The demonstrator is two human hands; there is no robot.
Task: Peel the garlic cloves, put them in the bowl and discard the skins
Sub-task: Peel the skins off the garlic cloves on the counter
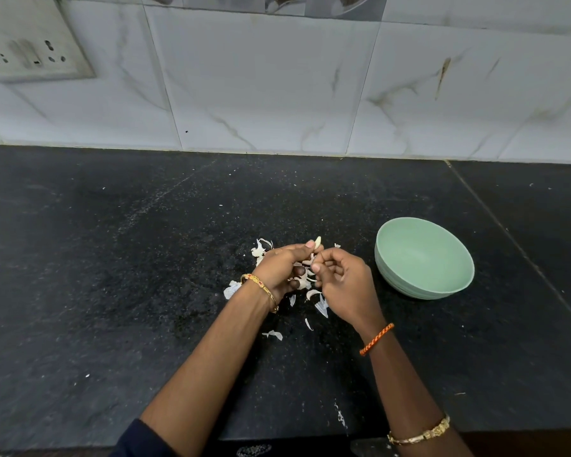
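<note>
My left hand point(279, 268) pinches a pale garlic clove point(317, 242) at its fingertips, above the black counter point(112, 291). Close beside it, my right hand point(343, 282) has curled fingers that pinch a thin piece of skin at the clove's lower end. Several white garlic skins point(320, 305) lie scattered on the counter under and around both hands. More pale pieces show under my left palm; whether they are cloves or skin I cannot tell. A pale green bowl point(424, 258) stands to the right of my hands, tilted toward me, and it looks empty.
A tiled marble-pattern wall point(277, 87) runs behind the counter, with a switch and socket plate point(30, 44) at the top left. A seam point(508, 232) crosses the counter right of the bowl. The counter's front edge point(277, 440) lies near my forearms.
</note>
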